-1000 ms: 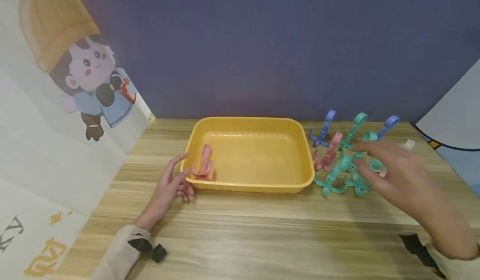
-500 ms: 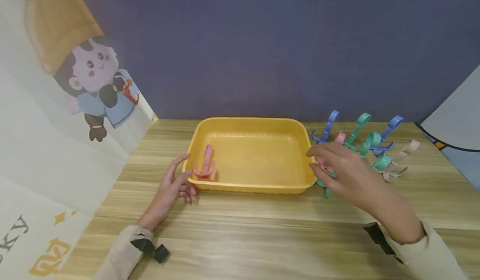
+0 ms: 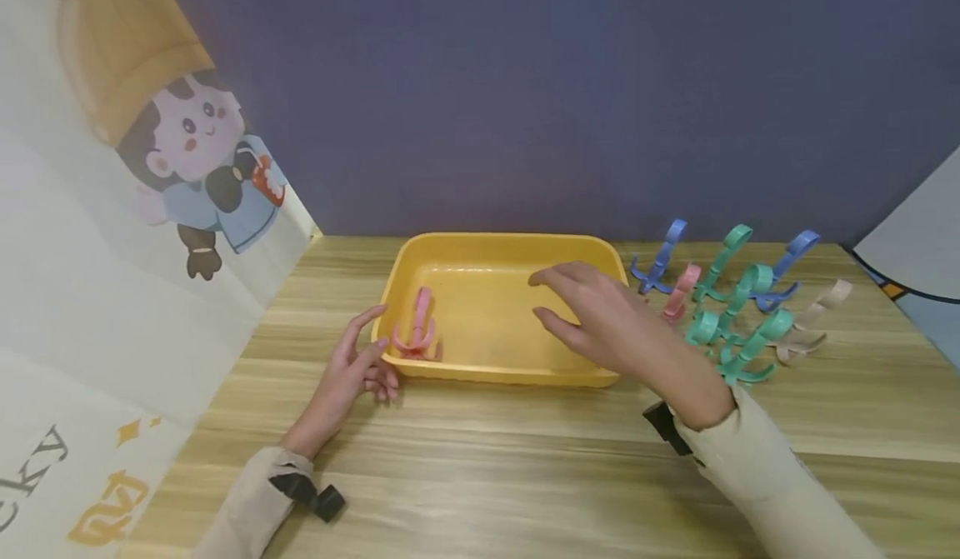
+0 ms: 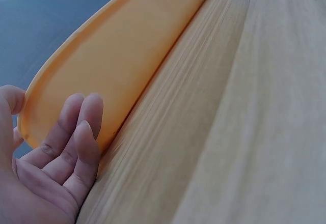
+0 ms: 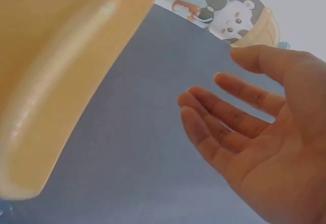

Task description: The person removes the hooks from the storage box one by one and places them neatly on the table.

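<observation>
A yellow plastic tray sits on the table. Inside its left end stands a pink pronged hanging hook. My left hand is at the tray's front left corner, index finger and thumb touching the rim, the other fingers loosely bent outside the wall. Over the tray's right half hovers my right hand, fingers spread and slightly bent, nothing between them. The right wrist view also shows this hand with a bare palm. Right of the tray stand several similar hooks: green, blue, pink and beige.
The wood-grain table runs up to a dark blue backdrop. On the left is a white panel with a cartoon figure. My right forearm passes in front of part of the hook group.
My right hand has moved left from above the hooks to over the tray, holding nothing. My left hand stays at the tray corner. The view has shifted slightly.
</observation>
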`<state>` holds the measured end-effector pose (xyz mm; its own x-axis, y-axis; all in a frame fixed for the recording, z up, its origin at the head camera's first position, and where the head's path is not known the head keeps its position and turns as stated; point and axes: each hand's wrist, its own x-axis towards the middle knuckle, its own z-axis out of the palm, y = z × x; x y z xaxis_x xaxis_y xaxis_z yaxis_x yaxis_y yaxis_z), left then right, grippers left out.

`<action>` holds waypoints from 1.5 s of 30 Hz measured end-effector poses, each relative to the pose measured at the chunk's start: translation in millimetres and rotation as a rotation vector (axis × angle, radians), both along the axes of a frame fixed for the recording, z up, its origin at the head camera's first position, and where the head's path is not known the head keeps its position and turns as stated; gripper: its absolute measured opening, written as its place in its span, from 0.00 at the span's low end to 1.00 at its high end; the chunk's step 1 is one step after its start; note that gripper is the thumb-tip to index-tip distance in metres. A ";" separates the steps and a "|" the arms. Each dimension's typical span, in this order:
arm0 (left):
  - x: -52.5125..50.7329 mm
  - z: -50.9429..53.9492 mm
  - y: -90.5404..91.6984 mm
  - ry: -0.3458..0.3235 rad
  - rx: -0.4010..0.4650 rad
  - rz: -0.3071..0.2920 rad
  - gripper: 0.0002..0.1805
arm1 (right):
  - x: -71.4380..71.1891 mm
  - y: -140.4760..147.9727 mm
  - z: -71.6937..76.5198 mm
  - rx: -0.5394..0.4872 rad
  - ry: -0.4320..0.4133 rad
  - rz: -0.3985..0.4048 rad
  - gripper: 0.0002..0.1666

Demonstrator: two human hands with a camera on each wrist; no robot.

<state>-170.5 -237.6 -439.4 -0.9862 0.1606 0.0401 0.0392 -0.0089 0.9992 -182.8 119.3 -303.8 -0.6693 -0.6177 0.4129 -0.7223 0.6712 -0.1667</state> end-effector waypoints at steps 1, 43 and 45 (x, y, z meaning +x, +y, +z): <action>-0.3 0.1 0.2 0.002 0.001 -0.001 0.29 | -3.2 -3.8 2.8 0.004 -0.020 -0.009 0.21; 2.2 1.5 4.6 0.040 0.051 -0.143 0.29 | -115.6 -148.2 -63.3 0.430 -0.460 0.143 0.21; 2.4 1.2 4.1 0.042 0.043 -0.138 0.29 | -116.6 -147.3 -65.0 0.371 -0.466 0.175 0.14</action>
